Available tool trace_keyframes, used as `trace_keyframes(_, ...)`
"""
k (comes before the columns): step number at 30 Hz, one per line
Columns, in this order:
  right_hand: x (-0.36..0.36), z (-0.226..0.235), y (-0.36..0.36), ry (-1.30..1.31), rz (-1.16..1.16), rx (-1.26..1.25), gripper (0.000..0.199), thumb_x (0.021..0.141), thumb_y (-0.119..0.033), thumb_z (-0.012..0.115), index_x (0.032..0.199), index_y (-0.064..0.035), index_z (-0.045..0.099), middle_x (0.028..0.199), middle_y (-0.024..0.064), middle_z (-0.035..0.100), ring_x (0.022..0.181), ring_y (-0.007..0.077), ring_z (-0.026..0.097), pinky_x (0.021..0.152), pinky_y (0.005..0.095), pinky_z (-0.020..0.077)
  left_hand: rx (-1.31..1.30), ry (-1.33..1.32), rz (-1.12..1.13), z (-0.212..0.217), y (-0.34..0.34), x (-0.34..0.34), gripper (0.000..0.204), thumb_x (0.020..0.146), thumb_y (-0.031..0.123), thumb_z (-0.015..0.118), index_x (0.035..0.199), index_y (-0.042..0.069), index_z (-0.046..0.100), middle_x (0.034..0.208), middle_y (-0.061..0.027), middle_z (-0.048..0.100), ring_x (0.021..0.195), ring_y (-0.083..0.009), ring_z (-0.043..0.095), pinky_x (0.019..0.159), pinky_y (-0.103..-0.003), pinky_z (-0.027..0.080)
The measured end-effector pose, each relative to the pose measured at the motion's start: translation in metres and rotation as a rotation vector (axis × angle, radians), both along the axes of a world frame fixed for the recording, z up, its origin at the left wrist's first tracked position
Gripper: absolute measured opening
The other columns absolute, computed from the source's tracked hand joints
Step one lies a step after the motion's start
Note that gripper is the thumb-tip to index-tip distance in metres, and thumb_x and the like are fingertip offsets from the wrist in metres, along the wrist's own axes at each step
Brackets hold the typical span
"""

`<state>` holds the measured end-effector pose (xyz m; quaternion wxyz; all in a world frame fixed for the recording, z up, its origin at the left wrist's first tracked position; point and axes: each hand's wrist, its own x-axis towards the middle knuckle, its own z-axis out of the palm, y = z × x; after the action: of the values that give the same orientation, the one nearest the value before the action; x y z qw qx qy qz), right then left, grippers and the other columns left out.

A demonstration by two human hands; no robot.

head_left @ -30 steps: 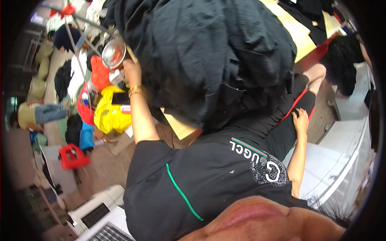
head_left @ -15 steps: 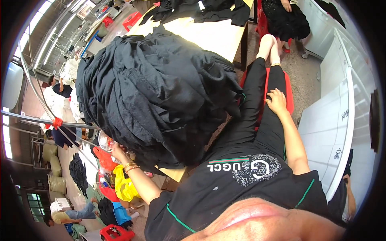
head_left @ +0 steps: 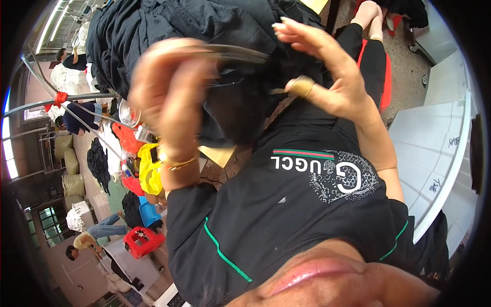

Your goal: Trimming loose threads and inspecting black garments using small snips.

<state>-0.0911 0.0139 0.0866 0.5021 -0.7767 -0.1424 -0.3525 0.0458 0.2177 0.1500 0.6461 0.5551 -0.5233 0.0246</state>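
A large heap of black cloth [head_left: 128, 46] lies ahead of me. My left hand [head_left: 171, 97], smeared by motion, is raised over its near side, with bracelets at the wrist. Its fingers are closed on a slim metal tool [head_left: 235, 52], blurred but shaped like thread snips, pointing right. To the right, my right hand [head_left: 340, 77] is up with thumb and fingers spread wide and nothing visible gripped. A gold-coloured band [head_left: 300, 87] circles its thumb. Dark cloth hangs between the two hands; whether either hand touches it, I cannot tell.
On the left are a metal frame tied with red [head_left: 60, 98], a yellow bag [head_left: 149, 169] and a red stool [head_left: 144, 242]. White panels [head_left: 434, 153] stand close on my right. Other people work farther left.
My left hand has come from beside the heap to above its near side, now with the metal tool. My right hand has lifted off my thigh and opened. The whole view has shifted.
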Motion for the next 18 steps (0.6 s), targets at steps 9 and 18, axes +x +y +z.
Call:
trace_keyframes(9, -0.007, -0.027, 0.002, 0.356, 0.188, 0.487, 0.034, 0.102, -0.011, 0.053, 0.133, 0.0021, 0.054, 0.116, 0.0038, 0.064, 0.105, 0.0094, 0.059, 0.093, 0.0250, 0.0470, 0.552, -0.018, -0.191, -0.029, -0.057, -0.011, 0.024, 0.085, 0.003, 0.073, 0.108, 0.000, 0.066, 0.098, -0.0048, 0.068, 0.082, -0.0101, 0.063, 0.073, -0.022, 0.049)
trace_keyframes(18, 0.059, -0.051, -0.023, 0.331, -0.256, 0.134, 0.028, 0.082, -0.019, 0.081, 0.093, 0.0004, 0.064, 0.074, -0.0032, 0.045, 0.064, 0.0044, 0.040, 0.055, 0.0223, 0.0353, 0.759, -0.807, 0.441, 0.005, -0.038, 0.124, 0.024, 0.087, 0.029, 0.071, 0.085, 0.005, 0.069, 0.093, -0.0090, 0.068, 0.094, -0.0301, 0.063, 0.085, -0.040, 0.046)
